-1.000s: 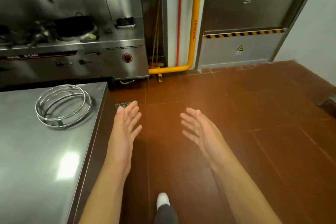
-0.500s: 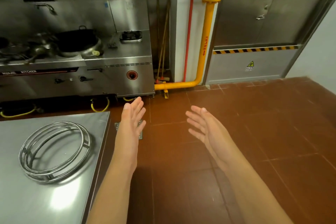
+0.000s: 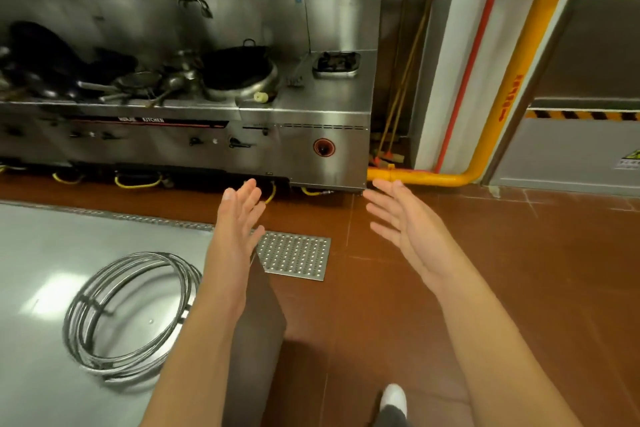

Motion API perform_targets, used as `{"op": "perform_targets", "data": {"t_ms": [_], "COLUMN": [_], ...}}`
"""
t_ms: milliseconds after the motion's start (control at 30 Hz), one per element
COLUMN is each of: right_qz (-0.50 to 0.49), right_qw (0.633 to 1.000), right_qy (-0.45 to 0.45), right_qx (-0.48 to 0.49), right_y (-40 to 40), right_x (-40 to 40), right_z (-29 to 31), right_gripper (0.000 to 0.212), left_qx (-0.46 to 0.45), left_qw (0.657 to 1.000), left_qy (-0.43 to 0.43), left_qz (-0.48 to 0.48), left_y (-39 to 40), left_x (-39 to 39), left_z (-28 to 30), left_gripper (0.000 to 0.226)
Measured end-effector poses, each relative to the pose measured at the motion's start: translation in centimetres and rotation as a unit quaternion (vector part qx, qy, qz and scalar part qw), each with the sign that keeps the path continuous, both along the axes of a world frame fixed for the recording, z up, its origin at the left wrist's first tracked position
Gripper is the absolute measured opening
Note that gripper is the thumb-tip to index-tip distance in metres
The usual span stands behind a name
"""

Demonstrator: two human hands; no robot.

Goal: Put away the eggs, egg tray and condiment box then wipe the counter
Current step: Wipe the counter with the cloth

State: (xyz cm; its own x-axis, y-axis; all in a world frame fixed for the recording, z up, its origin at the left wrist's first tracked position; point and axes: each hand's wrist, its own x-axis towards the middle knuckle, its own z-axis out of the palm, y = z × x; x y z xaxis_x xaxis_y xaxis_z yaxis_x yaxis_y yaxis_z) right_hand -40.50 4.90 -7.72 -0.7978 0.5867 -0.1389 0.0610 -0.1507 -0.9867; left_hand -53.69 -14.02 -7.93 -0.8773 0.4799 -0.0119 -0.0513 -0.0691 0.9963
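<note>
the steel counter [image 3: 69, 253] lies at the left, shiny and bare but for a wire ring stand [image 3: 131, 315]; eggs, egg tray and condiment box are nowhere in view. left hand [image 3: 239, 218] and right hand [image 3: 401, 222] hang empty, fingers straight, so best fetch a cloth first.

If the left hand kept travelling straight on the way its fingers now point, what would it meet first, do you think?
The left hand is open and empty, fingers aimed forward at the wok range across the aisle. Nothing shows in between, only floor and the perforated drain cover lying below. Probably the range's lower front, though depth is unclear.
</note>
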Motion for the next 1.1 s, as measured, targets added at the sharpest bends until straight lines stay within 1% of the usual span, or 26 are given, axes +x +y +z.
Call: {"op": "perform_targets", "data": {"t_ms": [133,233,300,400,500,567,633,733,900,1000,1100], "right_qz": [0.045,0.075,0.082,0.100,0.118,0.128,0.138,0.150,0.135,0.133,0.155], "right_qw": [0.998,0.996,0.996,0.993,0.991,0.990,0.989,0.988,0.991,0.991,0.988], "right_qy": [0.038,0.034,0.026,0.018,0.004,-0.003,-0.006,-0.013,0.005,0.017,0.008], "right_qx": [-0.021,-0.023,-0.038,-0.055,-0.064,-0.063,-0.057,-0.045,-0.010,-0.004,-0.009], "right_y": [5.4,8.2,9.7,11.4,13.0,14.1,15.2,17.0,20.8,22.4,22.6], "right_x": [-6.1,-9.8,-11.8,-14.9,-18.4,-21.2,-24.3,-28.7,-35.9,-39.7,-43.5], "right_z": [1.4,0.9,0.6,0.2,-0.4,-0.9,-1.3,-1.0,1.1,1.6,1.9], "right_gripper": [0.049,0.047,0.045,0.044,0.042,0.038,0.038,0.042,0.044,0.044,0.047], "left_qx": [-0.008,-0.006,-0.012,-0.014,-0.012,-0.024,-0.031,-0.016,0.014,0.018,0.025], "left_qw": [1.000,0.998,0.998,0.995,0.991,0.989,0.988,0.988,0.991,0.991,0.990], "left_qy": [-0.001,0.001,0.004,0.009,0.001,0.007,0.010,0.000,-0.008,-0.006,0.004], "left_qz": [0.025,0.059,0.069,0.100,0.133,0.144,0.149,0.152,0.135,0.130,0.137], "left_y": [5.9,9.7,10.9,11.4,12.5,13.6,14.7,16.4,21.2,23.5,23.5], "left_x": [-4.1,-6.4,-7.6,-9.8,-13.0,-15.2,-17.8,-22.6,-31.7,-35.8,-38.6], "left_z": [1.8,2.3,2.2,2.2,1.6,0.9,0.2,-0.6,0.0,0.9,1.4], "left_gripper": [0.049,0.047,0.050,0.066,0.064,0.071,0.074,0.072,0.051,0.050,0.054]}}
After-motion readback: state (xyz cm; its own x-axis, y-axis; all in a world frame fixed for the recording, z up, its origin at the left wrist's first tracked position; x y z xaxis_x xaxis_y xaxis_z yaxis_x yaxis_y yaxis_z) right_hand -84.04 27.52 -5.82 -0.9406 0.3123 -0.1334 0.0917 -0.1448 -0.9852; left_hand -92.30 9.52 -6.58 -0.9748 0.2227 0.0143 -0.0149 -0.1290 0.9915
